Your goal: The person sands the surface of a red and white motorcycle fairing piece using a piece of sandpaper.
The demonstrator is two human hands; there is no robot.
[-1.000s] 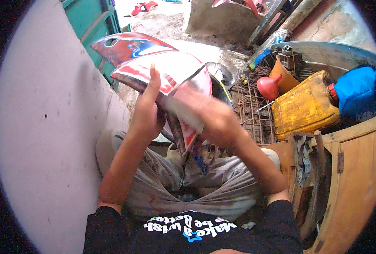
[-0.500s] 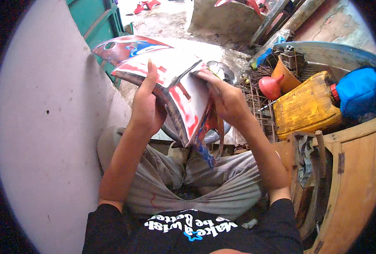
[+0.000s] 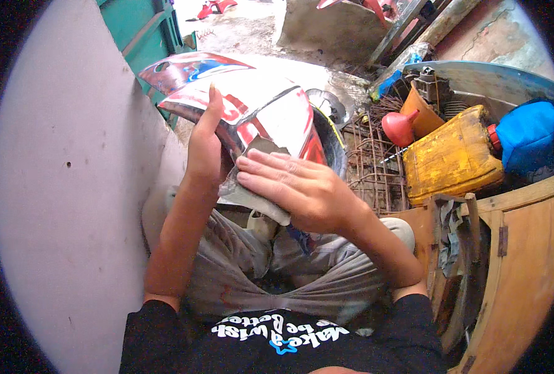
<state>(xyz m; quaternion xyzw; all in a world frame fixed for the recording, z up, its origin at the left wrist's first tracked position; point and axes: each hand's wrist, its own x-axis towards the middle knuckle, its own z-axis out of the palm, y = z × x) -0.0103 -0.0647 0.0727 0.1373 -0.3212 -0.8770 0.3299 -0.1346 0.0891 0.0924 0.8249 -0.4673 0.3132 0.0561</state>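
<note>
A curved motorcycle fairing panel point(image 3: 283, 118), white with red, blue and dark patches, is tilted above my lap. My left hand point(image 3: 205, 146) grips its left edge, thumb lying up along the face and the fingers hidden behind. On the panel's lower part, a worn grey sheet that looks like sandpaper point(image 3: 252, 198) is pressed under my right hand point(image 3: 308, 187). The fingers of that hand lie fairly straight and close together over the sheet, which covers the panel's lower tip.
A pale wall point(image 3: 71, 174) rises close on my left. To the right are a yellow jerrycan point(image 3: 454, 156), a red funnel point(image 3: 400, 126), a blue cloth-like bundle point(image 3: 529, 135), a rusty wire rack point(image 3: 373, 159) and a wooden cabinet point(image 3: 529, 255). Red parts point(image 3: 216, 7) lie farther off.
My right hand has moved down and left from the panel's upper right edge to its lower part, where the grey sheet now shows clearly. My left hand keeps its grip.
</note>
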